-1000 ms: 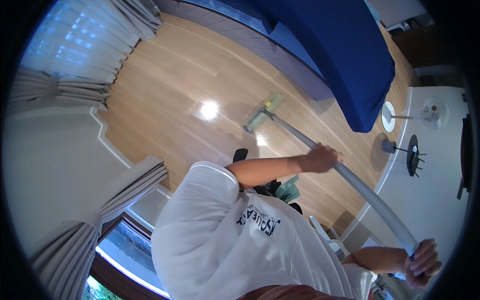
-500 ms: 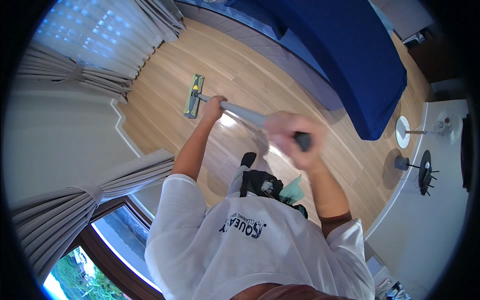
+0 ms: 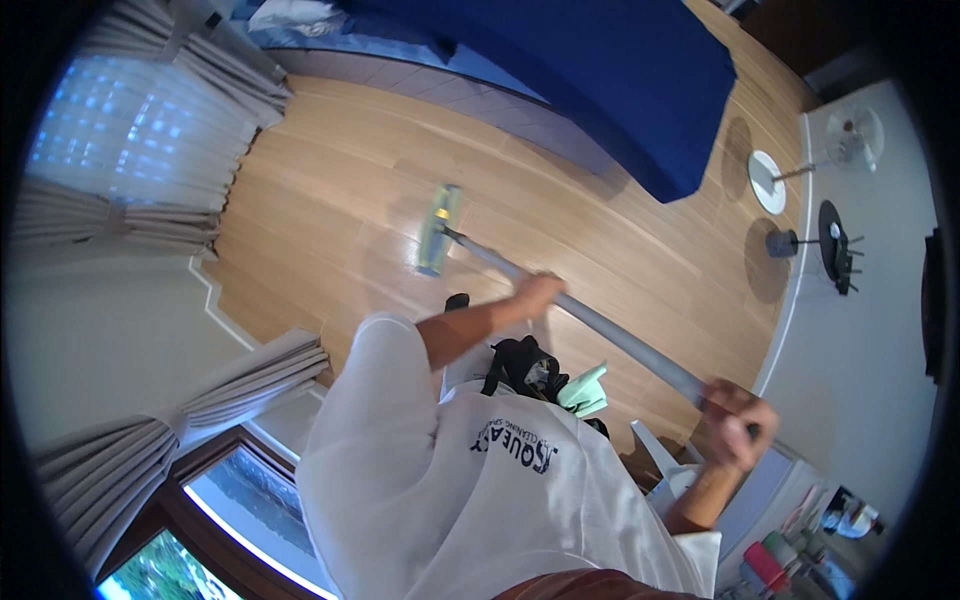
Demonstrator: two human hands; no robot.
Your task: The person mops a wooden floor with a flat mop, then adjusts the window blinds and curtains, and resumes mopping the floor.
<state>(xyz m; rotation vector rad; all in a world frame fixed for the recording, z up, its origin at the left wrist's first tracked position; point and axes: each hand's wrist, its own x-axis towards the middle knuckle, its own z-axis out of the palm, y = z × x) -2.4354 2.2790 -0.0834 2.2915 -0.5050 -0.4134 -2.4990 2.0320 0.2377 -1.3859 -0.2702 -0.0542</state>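
Observation:
A flat mop [image 3: 630, 345] with a long grey pole slants across the view from upper left to lower right. Its green and grey head [image 3: 438, 232], with a yellow patch at the joint, lies on the wood floor and is slightly blurred. My left hand [image 3: 538, 293] is wrapped round the lower part of the pole. My right hand [image 3: 738, 424] grips the pole's top end, where a dark tip shows. A black waist pouch [image 3: 522, 368] hangs at my front, with a light green cloth [image 3: 584, 391] sticking out.
A bed with a dark blue cover [image 3: 600, 80] stands ahead. At the right wall are a fan [image 3: 768, 182] on a round white base and a black stand [image 3: 832, 240]. Curtains [image 3: 250, 385] hang on the left. A white chair [image 3: 660, 460] and a cluttered shelf [image 3: 770, 565] are at lower right.
Both hands have swung to the right with the pole, my right hand also moving down towards me. The mop head has slid right and nearer across the floor. The view has shifted too.

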